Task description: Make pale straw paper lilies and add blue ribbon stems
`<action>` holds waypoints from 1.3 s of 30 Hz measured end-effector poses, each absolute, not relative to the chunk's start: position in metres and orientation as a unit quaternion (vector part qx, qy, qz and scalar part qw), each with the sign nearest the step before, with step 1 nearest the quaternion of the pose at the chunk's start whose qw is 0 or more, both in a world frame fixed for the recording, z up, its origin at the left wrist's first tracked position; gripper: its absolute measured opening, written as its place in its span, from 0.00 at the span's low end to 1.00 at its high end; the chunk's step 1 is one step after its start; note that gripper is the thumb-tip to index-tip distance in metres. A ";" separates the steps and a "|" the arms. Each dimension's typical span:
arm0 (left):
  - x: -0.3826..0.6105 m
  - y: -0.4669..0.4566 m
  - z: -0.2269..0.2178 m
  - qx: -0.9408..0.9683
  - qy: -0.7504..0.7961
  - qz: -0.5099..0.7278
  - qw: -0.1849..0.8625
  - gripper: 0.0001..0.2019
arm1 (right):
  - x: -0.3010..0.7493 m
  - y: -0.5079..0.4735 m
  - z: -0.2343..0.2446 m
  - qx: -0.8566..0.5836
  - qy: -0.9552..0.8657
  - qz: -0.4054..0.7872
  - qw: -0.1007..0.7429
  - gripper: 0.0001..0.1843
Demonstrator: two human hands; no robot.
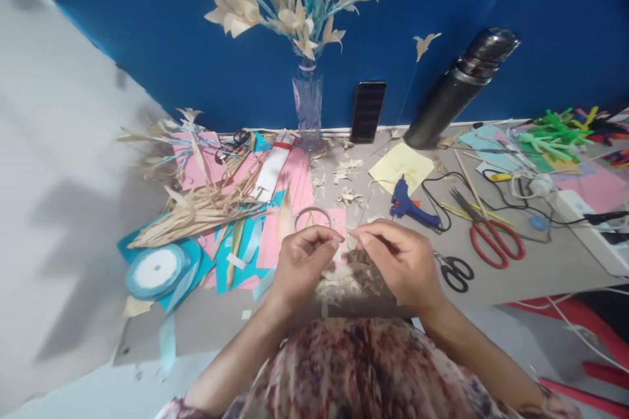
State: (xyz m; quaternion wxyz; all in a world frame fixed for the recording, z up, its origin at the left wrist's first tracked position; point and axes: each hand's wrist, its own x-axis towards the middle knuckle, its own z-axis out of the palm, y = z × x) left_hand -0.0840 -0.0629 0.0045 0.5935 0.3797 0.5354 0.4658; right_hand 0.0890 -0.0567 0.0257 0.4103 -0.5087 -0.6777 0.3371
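Observation:
Above the front part of the table, my left hand and my right hand face each other, fingertips a little apart. Both pinch with thumb and forefinger. Something small and pale shows at the right fingertips, too small to name; what the left fingers hold, if anything, I cannot see. Below them lie pale husk scraps. A roll of tape sits just beyond my left hand. Black-handled scissors lie right of my right hand, and a blue glue gun rests farther back on a yellow sheet.
Dried husks and a blue ribbon spool cover the left side. At the back stand a bottle of husk flowers, a phone and a dark flask. Red-handled scissors, cords and a power strip lie right.

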 end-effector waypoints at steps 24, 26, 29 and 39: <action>-0.066 -0.089 0.012 0.442 0.485 0.401 0.639 0.08 | 0.103 -0.078 0.026 -0.473 -0.624 0.498 0.373 0.06; -0.065 -0.089 0.010 0.450 0.478 0.398 0.641 0.08 | 0.103 -0.079 0.023 -0.477 -0.601 0.512 0.386 0.06; -0.065 -0.089 0.008 0.442 0.448 0.411 0.659 0.07 | 0.103 -0.079 0.019 -0.479 -0.574 0.520 0.413 0.07; -0.060 -0.093 0.023 0.596 0.540 0.503 0.317 0.02 | 0.096 -0.081 0.020 -0.506 -0.642 0.341 0.465 0.09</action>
